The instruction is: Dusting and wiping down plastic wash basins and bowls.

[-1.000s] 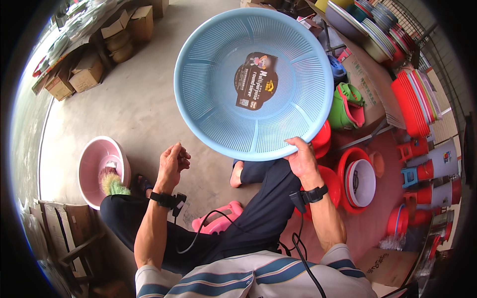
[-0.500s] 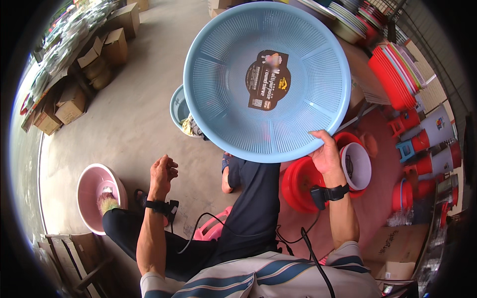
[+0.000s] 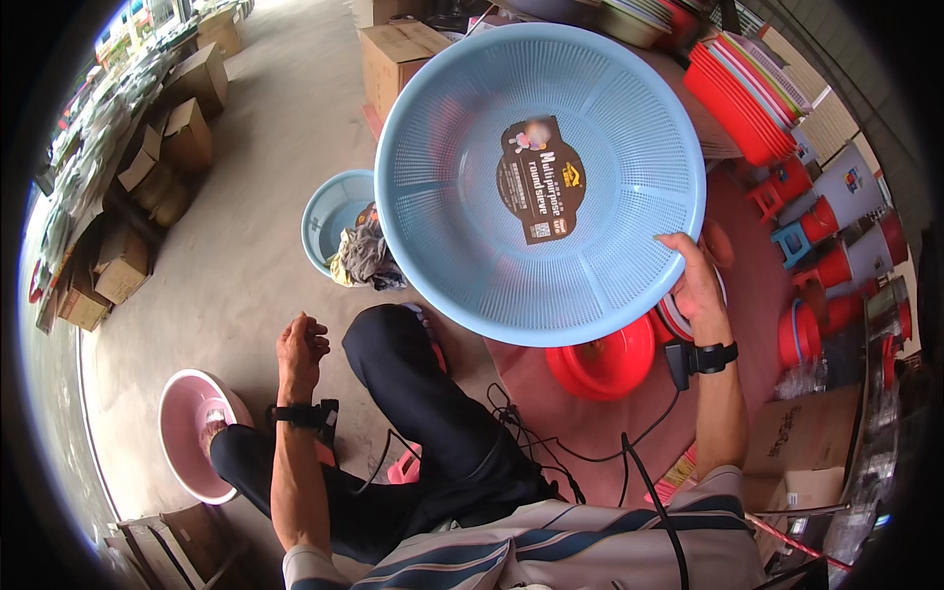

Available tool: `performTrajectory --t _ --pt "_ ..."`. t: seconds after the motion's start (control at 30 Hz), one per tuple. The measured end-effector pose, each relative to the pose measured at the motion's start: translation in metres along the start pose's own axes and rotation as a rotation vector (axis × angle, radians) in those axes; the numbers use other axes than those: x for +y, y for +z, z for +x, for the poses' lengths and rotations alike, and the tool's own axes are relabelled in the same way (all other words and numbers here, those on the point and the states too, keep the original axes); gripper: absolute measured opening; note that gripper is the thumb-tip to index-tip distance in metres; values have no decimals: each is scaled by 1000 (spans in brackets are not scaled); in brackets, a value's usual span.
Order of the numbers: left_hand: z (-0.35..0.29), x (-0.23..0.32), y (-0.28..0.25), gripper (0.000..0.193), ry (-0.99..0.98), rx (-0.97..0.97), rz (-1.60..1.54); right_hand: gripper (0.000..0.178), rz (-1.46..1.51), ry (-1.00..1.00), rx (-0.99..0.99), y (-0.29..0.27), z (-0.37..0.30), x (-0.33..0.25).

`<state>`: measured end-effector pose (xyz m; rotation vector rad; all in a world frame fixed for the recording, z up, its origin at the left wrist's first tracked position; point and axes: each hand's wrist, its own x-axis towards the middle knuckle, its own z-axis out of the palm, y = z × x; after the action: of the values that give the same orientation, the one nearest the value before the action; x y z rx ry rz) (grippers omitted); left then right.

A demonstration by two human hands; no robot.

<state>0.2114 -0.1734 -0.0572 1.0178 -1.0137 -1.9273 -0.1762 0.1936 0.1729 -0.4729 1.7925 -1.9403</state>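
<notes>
Bare grey concrete floor (image 3: 265,187) runs up the middle in even daylight. Brown cardboard boxes (image 3: 147,187) line the left side. On the right, a reddish mat (image 3: 629,433) lies under stacked red plastic trays (image 3: 737,98) and stools (image 3: 787,197). A pink basin (image 3: 182,433) sits lower left.

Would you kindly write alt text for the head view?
The right hand holds up a large light-blue plastic sieve basket by its rim. The left hand hangs empty above the knee, near a pink basin on the concrete floor.

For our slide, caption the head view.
Right hand lifts a round light-blue plastic sieve basket; left hand hangs empty.
</notes>
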Motion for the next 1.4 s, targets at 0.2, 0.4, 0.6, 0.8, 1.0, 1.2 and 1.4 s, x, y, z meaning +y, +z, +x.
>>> performTrajectory --t 0.2,0.4,0.6,0.8,1.0,1.2,1.4 --pt "32 25 -22 22 10 45 -59 47 -106 40 41 10 21 -8" --pt "60 28 -34 22 -23 94 -69 47 -174 68 87 2 40 -1" --pt "99 3 -66 23 -85 219 7 46 -124 171 198 -28 61 42" --pt "140 -74 -48 23 -128 281 44 46 157 296 556 -151 33 141" --pt "134 -86 -64 23 -145 217 98 42 411 370 825 -240 -36 210" --pt "125 -93 -55 23 -160 241 106 38 532 453 865 -244 -40 274" --pt "120 -91 -57 25 -182 215 160 32 570 466 831 -232 -19 322"
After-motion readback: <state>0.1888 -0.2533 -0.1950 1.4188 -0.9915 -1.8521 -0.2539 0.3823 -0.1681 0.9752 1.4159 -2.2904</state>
